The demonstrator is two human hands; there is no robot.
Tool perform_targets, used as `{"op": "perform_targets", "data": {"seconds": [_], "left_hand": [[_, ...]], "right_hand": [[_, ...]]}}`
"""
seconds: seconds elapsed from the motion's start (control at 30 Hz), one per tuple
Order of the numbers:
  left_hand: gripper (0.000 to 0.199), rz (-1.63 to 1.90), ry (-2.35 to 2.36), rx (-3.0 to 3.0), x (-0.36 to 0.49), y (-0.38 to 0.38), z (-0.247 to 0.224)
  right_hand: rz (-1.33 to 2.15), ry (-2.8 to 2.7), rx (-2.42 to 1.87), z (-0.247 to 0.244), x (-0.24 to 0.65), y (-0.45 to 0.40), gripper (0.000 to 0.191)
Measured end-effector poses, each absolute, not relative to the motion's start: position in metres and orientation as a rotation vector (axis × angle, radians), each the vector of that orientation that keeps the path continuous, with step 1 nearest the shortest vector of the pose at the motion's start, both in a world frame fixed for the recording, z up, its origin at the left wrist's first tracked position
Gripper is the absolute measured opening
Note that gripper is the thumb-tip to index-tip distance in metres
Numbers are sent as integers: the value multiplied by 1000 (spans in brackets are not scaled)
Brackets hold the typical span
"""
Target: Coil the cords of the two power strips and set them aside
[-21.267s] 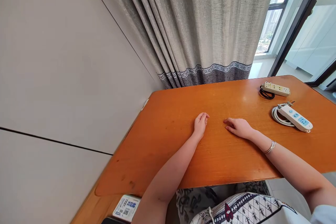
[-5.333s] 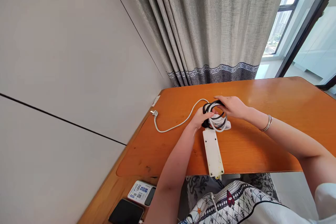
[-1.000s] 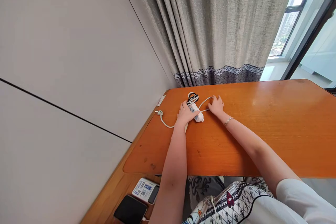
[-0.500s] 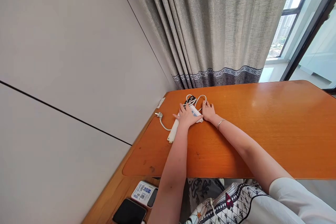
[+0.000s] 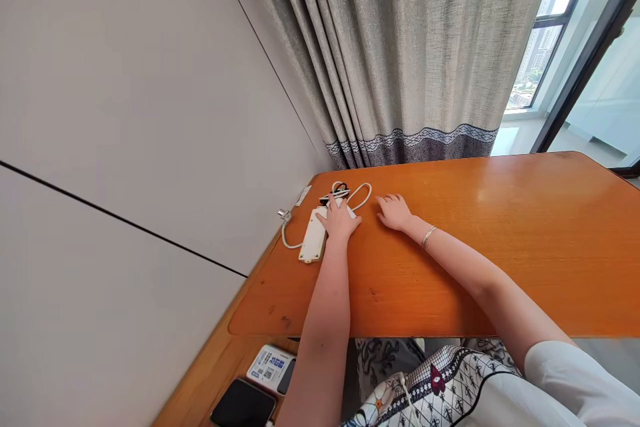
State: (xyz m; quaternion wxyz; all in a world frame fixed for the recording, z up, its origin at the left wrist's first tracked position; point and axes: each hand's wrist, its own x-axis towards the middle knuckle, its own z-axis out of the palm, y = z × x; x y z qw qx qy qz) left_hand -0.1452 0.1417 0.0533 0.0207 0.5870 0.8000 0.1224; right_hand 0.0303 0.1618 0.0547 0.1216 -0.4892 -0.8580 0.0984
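My left hand lies with spread fingers over white power strips, covering part of them. One long white power strip shows to the left of the hand; a second white piece is mostly hidden under the fingers. Bundled behind the fingertips are a black cord and a white cable that loops to the right. A grey-white plug on a short cord sticks out at the table's left edge. My right hand rests on the tabletop, fingers apart and nothing in them, just right of the cable loop.
The orange wooden table stretches right. A pale wall borders its left side, with a small white label near the corner. Below left, a black phone and a white box lie on a lower ledge. A grey curtain hangs behind.
My left hand and the power strips have shifted left, with plug and cables following toward the table's left edge. My right hand has come away from the cable loop.
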Motion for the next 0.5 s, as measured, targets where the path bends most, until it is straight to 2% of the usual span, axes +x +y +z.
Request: {"op": "perform_targets", "data": {"seconds": [0.1, 0.2, 0.3, 0.4, 0.5], "left_hand": [[59, 341, 2471, 1848, -157, 145, 45], [55, 368, 2453, 1890, -158, 146, 39], [52, 598, 2367, 1950, -148, 148, 35], [43, 909, 2088, 2038, -132, 150, 30], [34, 953, 1863, 2171, -113, 151, 23]], "right_hand": [[284, -2544, -1307, 69, 47, 144, 50], [304, -2477, -1065, 95, 60, 120, 38], [356, -2240, -699, 134, 73, 84, 27], [351, -2020, -389, 177, 89, 35, 21], [258, -1937, -177, 205, 109, -13, 20]]}}
